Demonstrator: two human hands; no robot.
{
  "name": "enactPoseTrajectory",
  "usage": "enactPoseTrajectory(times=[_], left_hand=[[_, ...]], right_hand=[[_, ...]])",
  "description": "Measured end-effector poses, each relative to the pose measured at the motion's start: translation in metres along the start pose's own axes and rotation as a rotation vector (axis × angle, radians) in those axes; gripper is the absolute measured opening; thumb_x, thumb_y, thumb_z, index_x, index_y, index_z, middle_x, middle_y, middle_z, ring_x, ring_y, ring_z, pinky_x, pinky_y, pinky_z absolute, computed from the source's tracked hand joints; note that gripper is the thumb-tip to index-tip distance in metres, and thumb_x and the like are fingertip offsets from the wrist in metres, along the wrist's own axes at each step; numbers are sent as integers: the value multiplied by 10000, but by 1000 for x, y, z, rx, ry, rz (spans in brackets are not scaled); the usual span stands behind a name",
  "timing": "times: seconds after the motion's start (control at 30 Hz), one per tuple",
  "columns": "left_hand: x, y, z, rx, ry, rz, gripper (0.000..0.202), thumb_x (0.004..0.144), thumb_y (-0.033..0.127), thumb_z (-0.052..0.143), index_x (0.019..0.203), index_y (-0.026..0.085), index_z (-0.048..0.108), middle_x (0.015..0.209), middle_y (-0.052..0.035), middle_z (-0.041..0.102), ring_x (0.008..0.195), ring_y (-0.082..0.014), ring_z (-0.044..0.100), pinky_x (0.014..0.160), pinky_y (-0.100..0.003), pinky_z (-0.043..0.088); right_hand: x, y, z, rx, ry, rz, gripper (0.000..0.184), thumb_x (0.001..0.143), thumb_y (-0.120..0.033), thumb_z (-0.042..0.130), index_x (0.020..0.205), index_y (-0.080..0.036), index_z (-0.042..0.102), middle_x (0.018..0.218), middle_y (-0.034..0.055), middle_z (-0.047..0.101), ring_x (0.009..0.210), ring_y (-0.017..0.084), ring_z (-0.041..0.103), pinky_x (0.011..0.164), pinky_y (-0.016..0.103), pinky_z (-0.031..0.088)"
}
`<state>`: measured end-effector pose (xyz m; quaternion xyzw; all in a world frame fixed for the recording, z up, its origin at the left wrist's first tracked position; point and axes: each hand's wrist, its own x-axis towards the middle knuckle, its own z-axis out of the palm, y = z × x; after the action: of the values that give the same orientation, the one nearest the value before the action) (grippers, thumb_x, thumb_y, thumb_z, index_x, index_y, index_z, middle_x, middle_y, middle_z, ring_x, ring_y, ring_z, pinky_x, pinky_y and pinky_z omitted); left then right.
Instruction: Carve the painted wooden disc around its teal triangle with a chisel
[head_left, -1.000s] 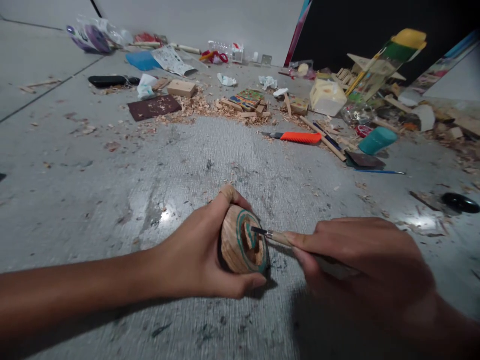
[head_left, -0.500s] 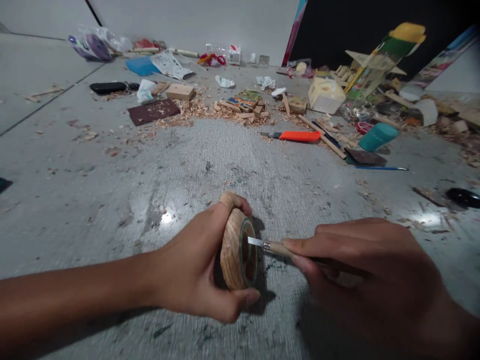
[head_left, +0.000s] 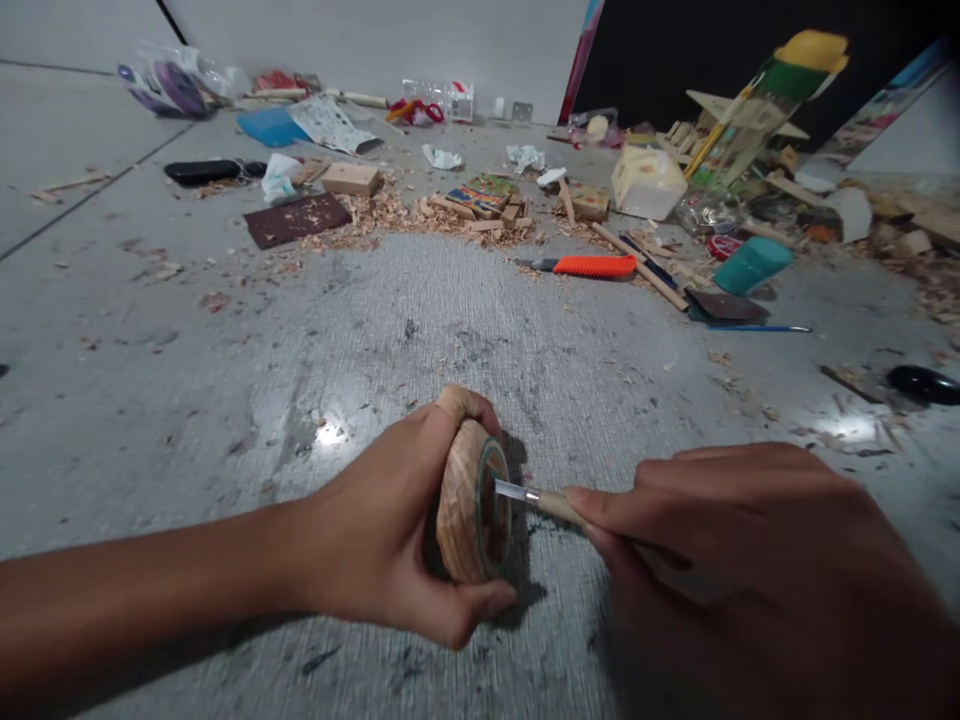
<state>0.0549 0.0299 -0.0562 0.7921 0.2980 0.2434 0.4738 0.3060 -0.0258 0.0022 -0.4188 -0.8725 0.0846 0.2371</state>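
Note:
My left hand (head_left: 382, 530) is wrapped around a round wooden piece (head_left: 463, 505) with a green ring on its face, held on edge against the grey floor. My right hand (head_left: 742, 545) pinches a small carving tool (head_left: 536, 495) with a wooden handle and a thin metal blade. The blade tip touches the face of the wooden piece near the green ring. A bandage wraps the tip of my left index finger.
Wood shavings (head_left: 390, 215) and small wood blocks (head_left: 350, 178) lie farther out. An orange-handled knife (head_left: 589, 265), a teal cup (head_left: 751, 265), a dark sandpaper sheet (head_left: 296, 218), a cream box (head_left: 649, 182) and a black object (head_left: 924, 383) lie around.
My left hand has turned the wooden piece so its carved face points more to the right, edge-on to me. The blade has stayed at the face.

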Motion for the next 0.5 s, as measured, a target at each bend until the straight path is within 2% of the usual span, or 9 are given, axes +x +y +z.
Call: enactPoseTrajectory(times=[0.1,0.2,0.4,0.5], left_hand=[[1,-2,-2,19,-10,28,755,656,453,899,1191,249,407,968,-9,566,802,-186,560,661,-293,470],[1,-5,-2,5,-47,43,770,675,448,898,1208,259,376,946,6,567,764,-173,564,635,-285,465],[-1,-1,-2,-97,-108,-21,731,756,391,878,1222,273,328,977,6,609,747,-166,615,601,-270,473],[-1,0,-1,-128,-118,-26,716,778,393,872,1213,269,316,983,6,617,745,-160,629,597,-260,471]], right_hand=[[-3,-2,1,-148,11,-37,228,990,-217,570,820,-263,715,519,-74,561,414,129,474,463,336,305],[-6,-5,5,-190,21,-58,229,1007,-221,561,867,-266,737,517,-69,543,410,150,432,473,362,301],[-11,-12,16,-159,46,-30,233,1020,-213,523,862,-252,691,595,-50,608,482,145,536,545,378,374],[-12,-12,22,-112,80,-8,211,1004,-187,543,843,-239,669,545,-70,516,448,122,460,507,348,320]])
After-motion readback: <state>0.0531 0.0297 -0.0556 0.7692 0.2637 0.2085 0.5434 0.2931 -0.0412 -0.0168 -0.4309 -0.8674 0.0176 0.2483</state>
